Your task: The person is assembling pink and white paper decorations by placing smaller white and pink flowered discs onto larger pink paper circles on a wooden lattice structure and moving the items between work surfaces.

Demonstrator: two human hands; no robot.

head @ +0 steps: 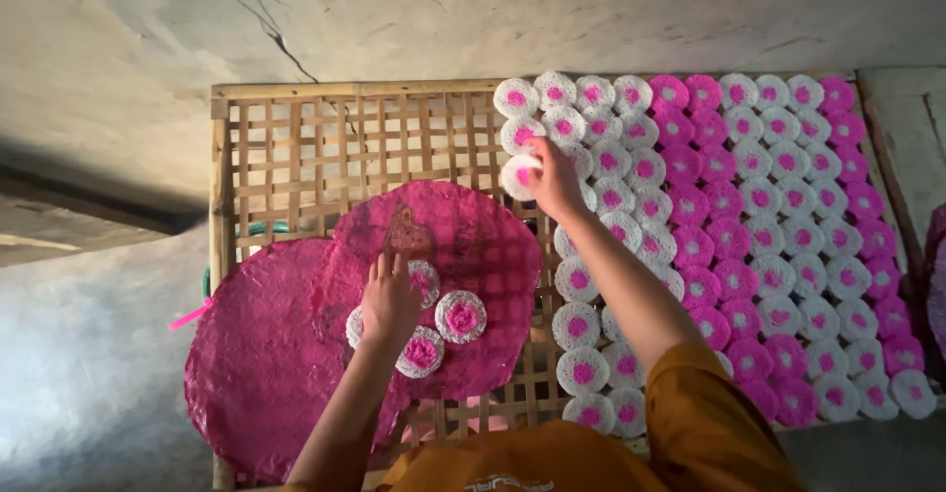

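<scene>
The right hand (554, 182) pinches a round white rice-cracker disc with a pink centre (516, 175) at the left edge of the rows of white and pink discs (759, 246) covering the woven bamboo drying rack (296, 147). The left hand (389, 300), fingers spread flat, rests among loose discs (460, 316) on a large round pink sheet (463, 246), nearer the person. The held disc lies away from the body, beyond that pile.

This looks like a small home food-making workshop: a woven bamboo-lattice drying rack (296, 157) stands on a cracked grey concrete floor (118, 49), filled to the right of the hands with rows of handmade round white-and-pink crackers (778, 206) laid out to dry.
</scene>
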